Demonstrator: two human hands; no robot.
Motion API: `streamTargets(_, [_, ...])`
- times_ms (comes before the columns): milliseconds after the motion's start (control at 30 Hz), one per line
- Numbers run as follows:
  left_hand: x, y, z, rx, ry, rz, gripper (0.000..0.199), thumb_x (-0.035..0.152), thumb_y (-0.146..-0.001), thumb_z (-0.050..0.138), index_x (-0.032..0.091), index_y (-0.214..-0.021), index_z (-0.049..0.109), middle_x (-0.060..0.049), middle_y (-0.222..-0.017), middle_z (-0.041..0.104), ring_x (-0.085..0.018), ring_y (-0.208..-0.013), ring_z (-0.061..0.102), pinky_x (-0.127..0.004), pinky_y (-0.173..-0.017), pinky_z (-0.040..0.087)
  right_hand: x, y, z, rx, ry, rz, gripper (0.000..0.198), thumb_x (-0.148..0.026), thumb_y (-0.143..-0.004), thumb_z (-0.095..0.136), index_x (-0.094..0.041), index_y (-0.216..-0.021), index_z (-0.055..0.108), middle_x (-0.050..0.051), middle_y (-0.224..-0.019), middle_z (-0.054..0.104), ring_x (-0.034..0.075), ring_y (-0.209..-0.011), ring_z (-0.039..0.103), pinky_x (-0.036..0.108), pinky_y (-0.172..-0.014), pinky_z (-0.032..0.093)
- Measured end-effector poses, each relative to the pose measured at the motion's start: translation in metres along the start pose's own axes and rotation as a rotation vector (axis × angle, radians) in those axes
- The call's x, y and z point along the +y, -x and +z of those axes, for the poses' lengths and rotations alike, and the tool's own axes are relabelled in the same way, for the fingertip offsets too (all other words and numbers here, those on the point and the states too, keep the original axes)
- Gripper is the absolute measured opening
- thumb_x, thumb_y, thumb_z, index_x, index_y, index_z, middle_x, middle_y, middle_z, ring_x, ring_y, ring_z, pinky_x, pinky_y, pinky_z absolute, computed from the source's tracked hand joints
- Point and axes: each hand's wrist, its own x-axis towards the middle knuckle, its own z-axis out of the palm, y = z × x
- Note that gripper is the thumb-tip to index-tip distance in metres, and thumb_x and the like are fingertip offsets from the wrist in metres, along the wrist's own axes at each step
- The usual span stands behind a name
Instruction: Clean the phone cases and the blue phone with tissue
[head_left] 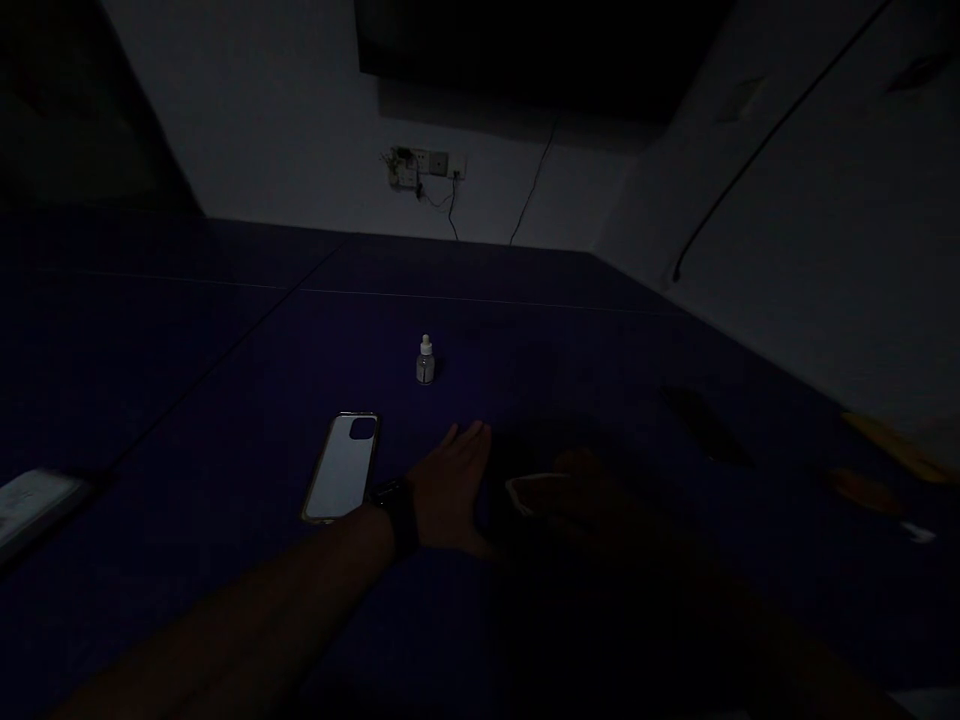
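My left hand (454, 490), with a dark watch (401, 515) on its wrist, lies with fingers stretched out and thumb spread, beside a very dark patch. My right hand (574, 490) is deep in shadow and its fingers barely show. It is on what looks like a white cloth (529, 482), of which only a pale edge is visible. Whatever lies under the cloth is too dark to make out. To the left of my left hand lies a phone case (343, 468) with a camera cut-out. Beyond the hands stands a small dropper bottle (425, 365) with a white top.
The dark blue surface (262, 350) runs back to a pale wall with sockets (409, 168) and cables. A dark flat object (703, 425) lies at the right, with a yellow item (896, 445) farther right. A white box-like object (34, 505) sits at far left.
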Motion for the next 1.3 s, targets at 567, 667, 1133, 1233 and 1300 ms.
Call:
streamTargets(567, [0.003, 0.003, 0.007, 0.058, -0.009, -0.030, 0.145, 0.085, -0.061, 0.066, 0.005, -0.157, -0.008, -0.032, -0.162, 0.020, -0.043, -0.152, 0.022, -0.066, -0.122, 0.009, 0.017, -0.029, 0.008, -0.046, -0.064, 0.041, 0.051, -0.039, -0.101, 0.046, -0.030, -0.151, 0.045, 0.006, -0.151, 0.052, 0.027, -0.108, 0.053, 0.045, -0.094, 0.042])
streamTargets(667, [0.004, 0.003, 0.008, 0.065, -0.012, -0.043, 0.143, 0.082, -0.064, 0.066, 0.005, -0.157, -0.011, -0.032, -0.162, 0.019, -0.041, -0.153, 0.022, -0.065, -0.122, 0.007, 0.020, -0.042, 0.007, -0.069, -0.057, 0.049, 0.050, -0.040, -0.102, 0.045, -0.027, -0.151, 0.045, 0.006, -0.154, 0.049, 0.028, -0.110, 0.052, 0.047, -0.096, 0.041])
streamTargets(1133, [0.006, 0.003, 0.009, 0.052, -0.058, -0.032, 0.141, 0.079, -0.062, 0.068, 0.006, -0.158, -0.005, -0.030, -0.162, 0.024, -0.047, -0.151, 0.020, -0.067, -0.121, 0.005, -0.038, 0.036, 0.008, -0.197, -0.149, 0.016, 0.072, -0.035, -0.098, 0.054, -0.033, -0.161, 0.018, 0.006, -0.152, 0.050, 0.026, -0.119, 0.051, 0.040, -0.096, 0.044])
streamTargets(1233, [0.007, 0.003, 0.009, 0.045, -0.067, -0.025, 0.141, 0.078, -0.062, 0.069, 0.007, -0.158, -0.005, -0.029, -0.162, 0.025, -0.048, -0.151, 0.019, -0.068, -0.120, 0.004, -0.037, 0.033, 0.006, -0.193, -0.152, 0.010, 0.065, -0.034, -0.099, 0.053, -0.035, -0.159, 0.025, 0.005, -0.152, 0.051, 0.025, -0.119, 0.051, 0.041, -0.097, 0.043])
streamTargets(1300, [0.007, 0.004, 0.008, 0.041, -0.063, -0.007, 0.140, 0.078, -0.062, 0.069, 0.007, -0.158, -0.004, -0.029, -0.162, 0.024, -0.048, -0.151, 0.020, -0.069, -0.120, 0.002, -0.029, 0.022, 0.006, -0.153, -0.127, 0.016, 0.059, -0.034, -0.099, 0.052, -0.035, -0.156, 0.034, 0.005, -0.148, 0.055, 0.026, -0.115, 0.053, 0.041, -0.095, 0.044])
